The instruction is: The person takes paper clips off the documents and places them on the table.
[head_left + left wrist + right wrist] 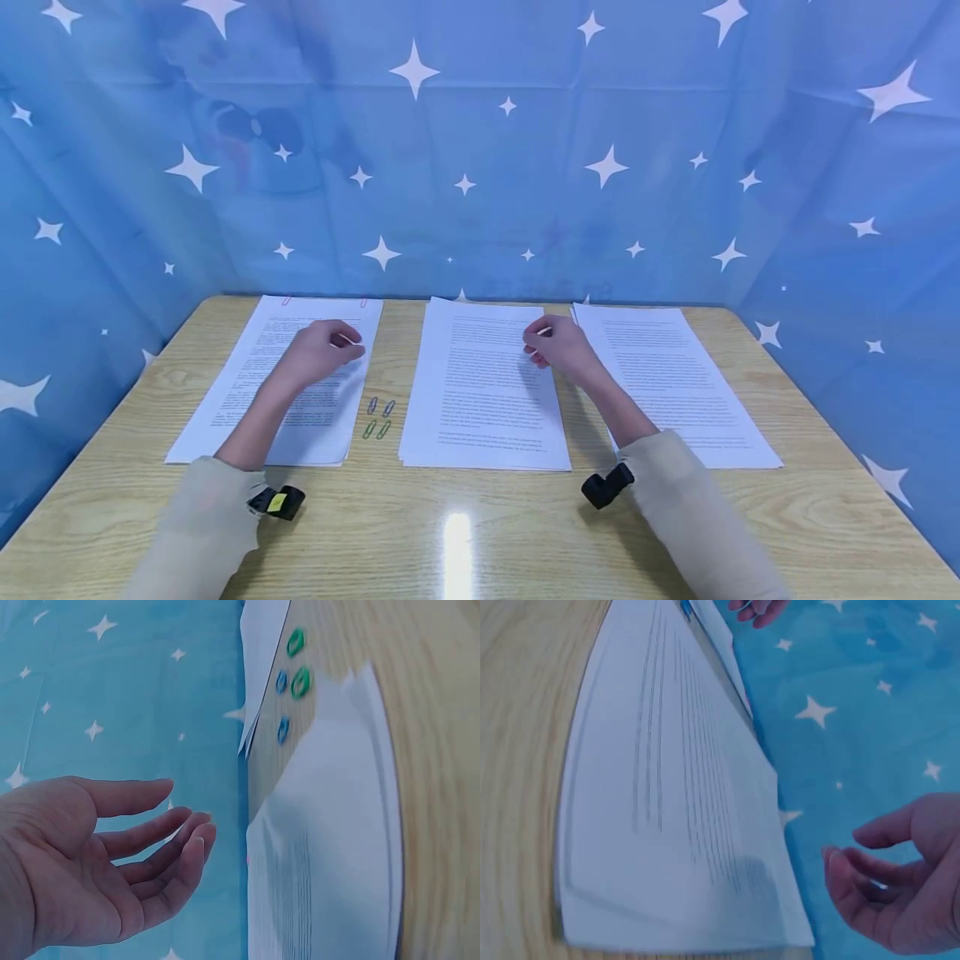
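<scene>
My left hand [326,350] hovers over the left stack of printed paper [247,392], its fingers loosely bent and nothing between thumb and fingertips. Two pink paper clips [287,301] sit on that stack's far edge. My right hand [566,343] hangs above the right edge of the middle paper stack [487,392], fingers relaxed and holding nothing in the right wrist view. Between the left and middle stacks lie two blue paper clips [372,406] and two green paper clips [370,429]. The middle stack's sheets are slightly uneven along the edges.
A third stack of printed paper [675,383] lies on the right of the wooden table [360,533], partly behind the right forearm. A blue curtain with white stars [487,217] hangs along the table's back and sides. Black wrist cameras [607,485] sit at both cuffs.
</scene>
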Tool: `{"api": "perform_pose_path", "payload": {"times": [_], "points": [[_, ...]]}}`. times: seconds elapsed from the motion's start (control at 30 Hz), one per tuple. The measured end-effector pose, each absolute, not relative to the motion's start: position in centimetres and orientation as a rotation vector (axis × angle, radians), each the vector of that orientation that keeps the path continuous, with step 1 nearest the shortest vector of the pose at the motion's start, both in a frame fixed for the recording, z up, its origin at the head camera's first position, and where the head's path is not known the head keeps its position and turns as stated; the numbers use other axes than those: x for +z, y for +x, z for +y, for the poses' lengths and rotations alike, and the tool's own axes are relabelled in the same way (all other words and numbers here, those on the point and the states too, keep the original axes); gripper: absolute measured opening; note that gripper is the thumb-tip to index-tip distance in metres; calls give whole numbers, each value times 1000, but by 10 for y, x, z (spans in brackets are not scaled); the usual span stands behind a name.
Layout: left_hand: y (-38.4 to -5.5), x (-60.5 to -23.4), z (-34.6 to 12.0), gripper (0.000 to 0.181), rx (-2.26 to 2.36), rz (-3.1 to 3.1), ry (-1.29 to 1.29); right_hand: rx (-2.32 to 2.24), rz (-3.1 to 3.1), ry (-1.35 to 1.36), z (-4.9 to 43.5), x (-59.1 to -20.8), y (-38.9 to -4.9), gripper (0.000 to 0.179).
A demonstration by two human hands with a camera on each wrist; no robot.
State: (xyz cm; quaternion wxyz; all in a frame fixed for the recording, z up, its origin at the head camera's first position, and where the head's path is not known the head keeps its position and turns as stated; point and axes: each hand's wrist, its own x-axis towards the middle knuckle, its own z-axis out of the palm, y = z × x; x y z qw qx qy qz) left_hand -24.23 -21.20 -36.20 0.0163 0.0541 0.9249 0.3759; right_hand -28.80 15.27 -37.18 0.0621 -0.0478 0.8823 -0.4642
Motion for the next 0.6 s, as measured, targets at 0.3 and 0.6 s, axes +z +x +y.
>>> {"api": "perform_pose_path", "payload": {"times": [0.3,0.6], "points": [[-233,-360,-251,37,1127,2906,95,-1466,2556,-231,119,-366,-282,24],[-244,-380,-305,52,1066,2918,-80,-1474,2491,-277,82,-370,-279,31]]}}
